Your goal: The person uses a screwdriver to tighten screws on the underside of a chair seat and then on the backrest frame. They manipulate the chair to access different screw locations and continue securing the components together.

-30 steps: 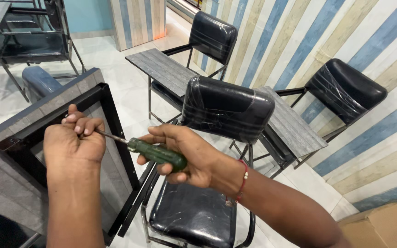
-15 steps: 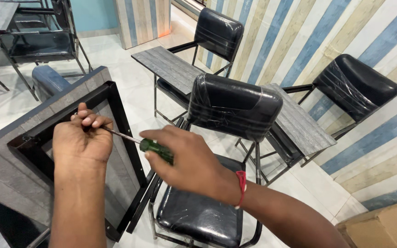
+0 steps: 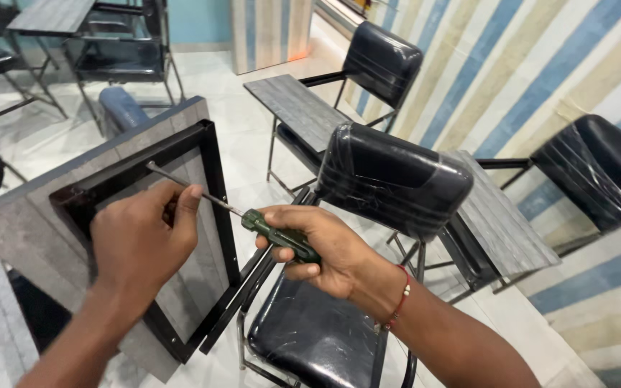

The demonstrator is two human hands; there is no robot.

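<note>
My right hand [image 3: 318,251] grips the green handle of a screwdriver [image 3: 282,236]. Its thin metal shaft runs up and left, with the tip near the upper part of a black metal frame [image 3: 226,215]. That frame is fixed to the underside of a grey writing board [image 3: 37,208], which is tilted up on its edge. My left hand [image 3: 141,241] rests on the board inside the frame, with its fingers pinching the shaft. The board belongs to a black padded chair [image 3: 389,179] just under my hands.
Two more black chairs with grey writing boards stand behind, one at the middle back [image 3: 379,61], one at the right [image 3: 601,169]. A striped wall [image 3: 512,65] runs along the right. Other chairs and a grey tabletop [image 3: 52,14] stand at the far left.
My left hand has slid down along the shaft, baring the screwdriver's tip. My right hand has turned on the handle. The view has shifted slightly.
</note>
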